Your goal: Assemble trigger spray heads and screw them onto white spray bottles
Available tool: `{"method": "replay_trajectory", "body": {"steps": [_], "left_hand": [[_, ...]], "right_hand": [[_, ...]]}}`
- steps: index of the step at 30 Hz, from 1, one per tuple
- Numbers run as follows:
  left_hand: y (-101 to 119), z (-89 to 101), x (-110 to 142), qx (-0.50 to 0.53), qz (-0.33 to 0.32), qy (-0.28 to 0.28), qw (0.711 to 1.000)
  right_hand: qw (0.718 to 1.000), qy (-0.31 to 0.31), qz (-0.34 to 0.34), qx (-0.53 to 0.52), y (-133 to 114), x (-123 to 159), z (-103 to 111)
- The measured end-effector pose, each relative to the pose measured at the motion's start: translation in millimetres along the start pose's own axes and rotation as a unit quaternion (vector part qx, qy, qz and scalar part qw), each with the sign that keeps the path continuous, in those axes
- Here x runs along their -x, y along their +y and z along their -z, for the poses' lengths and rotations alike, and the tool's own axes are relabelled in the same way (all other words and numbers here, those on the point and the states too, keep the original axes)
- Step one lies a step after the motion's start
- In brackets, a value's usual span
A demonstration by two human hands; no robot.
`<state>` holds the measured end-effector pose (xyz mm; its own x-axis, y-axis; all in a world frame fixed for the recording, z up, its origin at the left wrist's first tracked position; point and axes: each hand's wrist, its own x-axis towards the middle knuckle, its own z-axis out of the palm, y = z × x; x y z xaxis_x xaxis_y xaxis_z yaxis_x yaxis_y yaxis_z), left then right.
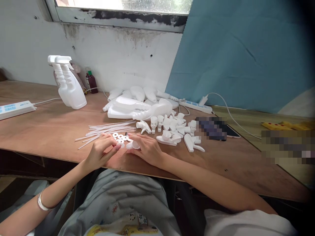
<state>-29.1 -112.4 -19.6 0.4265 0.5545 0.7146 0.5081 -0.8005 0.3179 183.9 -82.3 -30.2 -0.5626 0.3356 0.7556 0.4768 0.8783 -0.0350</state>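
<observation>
My left hand (101, 151) pinches a small white ring washer (121, 145) between thumb and fingertips near the table's front edge. Close beside it, my right hand (149, 149) is closed over a white spray trigger head (135, 145), hiding part of it. Several more flat washers (120, 137) lie just behind my fingers. Thin white dip tubes (103, 129) are spread behind my left hand. Past my right hand sits a pile of loose trigger heads (173, 124), with one trigger head (192, 143) lying apart at its right edge.
White empty-looking bottles (140, 106) lie heaped at the back. Two spray bottles (73, 93) stand at the back left, near a dark bottle (92, 82) with a green cap. Power strips (17, 109) and cables flank the work area; a phone (232, 130) lies to the right.
</observation>
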Motion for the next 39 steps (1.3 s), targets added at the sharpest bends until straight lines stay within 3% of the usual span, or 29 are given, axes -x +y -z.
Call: {"method": "replay_trajectory", "body": {"steps": [3,9,16,21,25,34,39], "left_hand": [[1.1,-0.7,-1.2,0.009,0.010,-0.011,1.000],[-2.6,-2.0,0.4,0.028,0.039,-0.006,0.999],[-4.5,-1.9,2.1,0.043,0.051,-0.001,0.998],[-4.2,-2.3,1.4,0.051,0.065,0.012,0.996],[-5.4,-2.1,1.5,0.067,0.069,0.023,0.995],[-8.1,-1.6,2.3,0.118,0.090,0.030,0.988],[-7.7,-0.8,1.6,0.129,0.079,-0.012,0.988]], "right_hand": [[0.999,-0.031,-0.004,-0.016,-1.8,-0.2,1.9],[0.984,-0.154,0.005,-0.090,-7.5,1.5,6.7],[0.971,-0.192,0.004,-0.144,-6.4,-1.2,10.0],[0.972,-0.170,0.046,-0.155,-3.1,-3.6,14.5],[0.984,-0.115,0.003,-0.136,2.2,-1.3,8.9],[0.979,-0.149,-0.062,-0.122,8.3,2.7,-2.5],[0.979,-0.141,-0.073,-0.127,8.8,2.6,-4.8]]}}
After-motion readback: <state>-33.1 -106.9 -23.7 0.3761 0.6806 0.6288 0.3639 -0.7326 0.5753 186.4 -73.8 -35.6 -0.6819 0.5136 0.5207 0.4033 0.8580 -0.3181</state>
